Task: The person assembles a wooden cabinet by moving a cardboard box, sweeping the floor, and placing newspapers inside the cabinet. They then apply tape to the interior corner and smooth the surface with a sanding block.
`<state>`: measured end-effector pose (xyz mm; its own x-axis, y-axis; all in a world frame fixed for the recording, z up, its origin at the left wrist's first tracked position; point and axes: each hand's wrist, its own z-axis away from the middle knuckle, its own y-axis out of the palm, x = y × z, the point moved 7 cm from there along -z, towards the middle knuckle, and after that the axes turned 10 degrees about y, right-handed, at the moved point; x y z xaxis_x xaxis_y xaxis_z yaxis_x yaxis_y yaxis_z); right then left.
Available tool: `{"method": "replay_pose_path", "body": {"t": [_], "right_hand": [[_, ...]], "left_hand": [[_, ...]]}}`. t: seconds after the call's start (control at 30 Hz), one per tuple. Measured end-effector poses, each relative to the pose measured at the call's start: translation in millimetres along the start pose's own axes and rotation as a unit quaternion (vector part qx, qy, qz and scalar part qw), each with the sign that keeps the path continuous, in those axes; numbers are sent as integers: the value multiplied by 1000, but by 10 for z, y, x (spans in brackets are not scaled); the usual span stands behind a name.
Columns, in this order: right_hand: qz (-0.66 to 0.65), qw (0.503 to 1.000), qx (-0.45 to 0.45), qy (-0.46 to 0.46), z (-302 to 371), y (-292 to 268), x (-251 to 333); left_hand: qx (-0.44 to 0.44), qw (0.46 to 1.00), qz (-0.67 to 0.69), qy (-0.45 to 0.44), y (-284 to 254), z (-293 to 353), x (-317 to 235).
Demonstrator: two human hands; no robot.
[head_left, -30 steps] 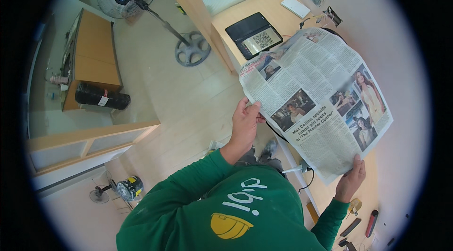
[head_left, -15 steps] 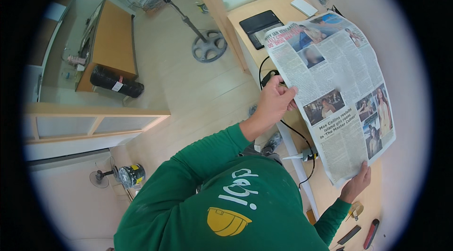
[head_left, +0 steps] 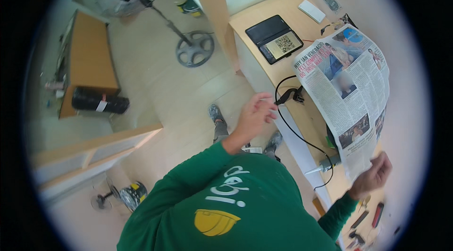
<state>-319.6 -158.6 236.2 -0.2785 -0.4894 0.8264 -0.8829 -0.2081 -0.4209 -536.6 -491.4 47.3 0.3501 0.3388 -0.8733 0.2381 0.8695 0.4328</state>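
Observation:
A printed newspaper sheet [head_left: 337, 90] slants over the wooden counter at the right, its upper end resting near the wall and its lower corner beside my right hand. My right hand [head_left: 373, 178] is closed with curled fingers at the sheet's lower edge and appears to grip it. Off the sheet's left side, my left hand [head_left: 255, 116] hovers past the counter's front edge, fingers bent but apart and holding nothing. A black cable [head_left: 295, 130] loops close to its fingertips, beside a black strap-like piece [head_left: 290, 95]. Partly under the paper lies a tube with a white nozzle [head_left: 314, 170].
On the wooden counter [head_left: 245, 17] lie a phone in a black flip case [head_left: 276, 38] and a white slab [head_left: 311, 11]. Tools, one a red-and-black cutter [head_left: 377, 215], lie lower right. A stand fan [head_left: 196, 48], wooden cabinet [head_left: 92, 52] and black roll [head_left: 99, 101] occupy the left.
My left hand has let go of the newspaper's left edge and drawn away to the left. The sheet has shifted and sagged, with my right hand still at its lower edge.

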Motion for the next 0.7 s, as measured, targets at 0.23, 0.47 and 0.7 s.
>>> {"method": "replay_pose_path", "body": {"t": [0.23,0.47,0.7], "right_hand": [[69,949,303,-51,1327,2241,1255],[171,901,378,-127,1974,3462,1124],[225,924,294,-101,1754,4079,777]], "left_hand": [[-84,984,-159,-11,-2310,116,-537],[-229,949,-217,23,-3791,126,-1473],[-275,942,-180,66,-4164,52,-1687]]}}
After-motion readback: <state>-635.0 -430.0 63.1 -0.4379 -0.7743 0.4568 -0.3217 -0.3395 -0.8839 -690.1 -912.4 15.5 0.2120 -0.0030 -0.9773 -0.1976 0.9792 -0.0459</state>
